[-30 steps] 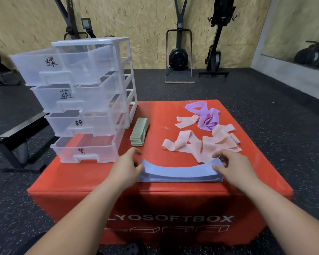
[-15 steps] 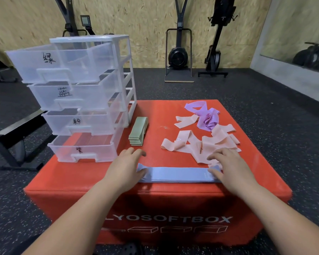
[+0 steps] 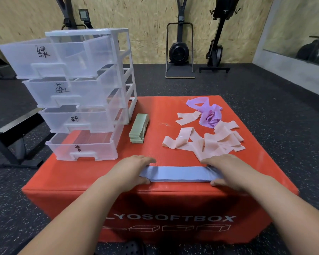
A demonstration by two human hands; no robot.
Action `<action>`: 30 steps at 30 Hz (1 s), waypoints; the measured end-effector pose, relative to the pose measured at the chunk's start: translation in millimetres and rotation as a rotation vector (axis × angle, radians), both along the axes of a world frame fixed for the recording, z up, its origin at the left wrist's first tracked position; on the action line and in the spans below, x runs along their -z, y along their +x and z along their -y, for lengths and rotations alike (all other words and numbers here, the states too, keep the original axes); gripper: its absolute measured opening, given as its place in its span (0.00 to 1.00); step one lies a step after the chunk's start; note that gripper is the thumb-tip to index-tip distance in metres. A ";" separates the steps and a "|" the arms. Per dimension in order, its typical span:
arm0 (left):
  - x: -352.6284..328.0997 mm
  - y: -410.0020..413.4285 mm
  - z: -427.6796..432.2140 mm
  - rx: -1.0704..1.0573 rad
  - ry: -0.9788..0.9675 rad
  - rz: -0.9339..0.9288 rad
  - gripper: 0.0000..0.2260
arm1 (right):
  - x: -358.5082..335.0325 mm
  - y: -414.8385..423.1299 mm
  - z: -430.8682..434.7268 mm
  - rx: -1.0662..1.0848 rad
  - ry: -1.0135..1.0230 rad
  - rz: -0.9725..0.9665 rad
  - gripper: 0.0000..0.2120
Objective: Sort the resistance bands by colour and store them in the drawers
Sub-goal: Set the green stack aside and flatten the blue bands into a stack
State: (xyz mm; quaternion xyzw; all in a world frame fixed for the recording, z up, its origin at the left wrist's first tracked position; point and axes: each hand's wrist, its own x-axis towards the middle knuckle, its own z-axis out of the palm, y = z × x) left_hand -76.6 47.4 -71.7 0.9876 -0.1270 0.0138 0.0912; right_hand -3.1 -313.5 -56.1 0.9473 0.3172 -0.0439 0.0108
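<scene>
A flat stack of blue bands (image 3: 179, 173) lies near the front edge of the red soft box (image 3: 81, 173). My left hand (image 3: 131, 172) grips its left end, fingers over the far edge and thumb at the near edge. My right hand (image 3: 228, 173) grips the right end the same way. A neat stack of green bands (image 3: 138, 129) lies beside the clear drawer unit (image 3: 81, 100), whose drawers stand pulled out with handwritten labels. Loose pink bands (image 3: 210, 142) and tangled purple bands (image 3: 208, 113) lie at the right.
The box stands on dark rubber gym floor. A black bench (image 3: 9, 133) is at the left, below the drawers. Exercise machines (image 3: 179, 50) stand against the wooden back wall. A mirror (image 3: 302, 34) lines the right wall.
The blue stack, bowed upward a second ago, now lies flat and squared. Both hands have settled onto its ends, and the view has shifted slightly.
</scene>
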 end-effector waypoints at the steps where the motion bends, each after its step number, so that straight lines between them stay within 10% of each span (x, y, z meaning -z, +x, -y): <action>1: -0.1 0.4 -0.1 0.000 0.002 0.000 0.34 | 0.4 2.1 1.6 0.000 -0.001 -0.005 0.37; 30: -7.8 5.1 15.8 0.076 0.037 0.036 0.37 | -21.7 4.7 34.8 0.061 0.264 0.033 0.34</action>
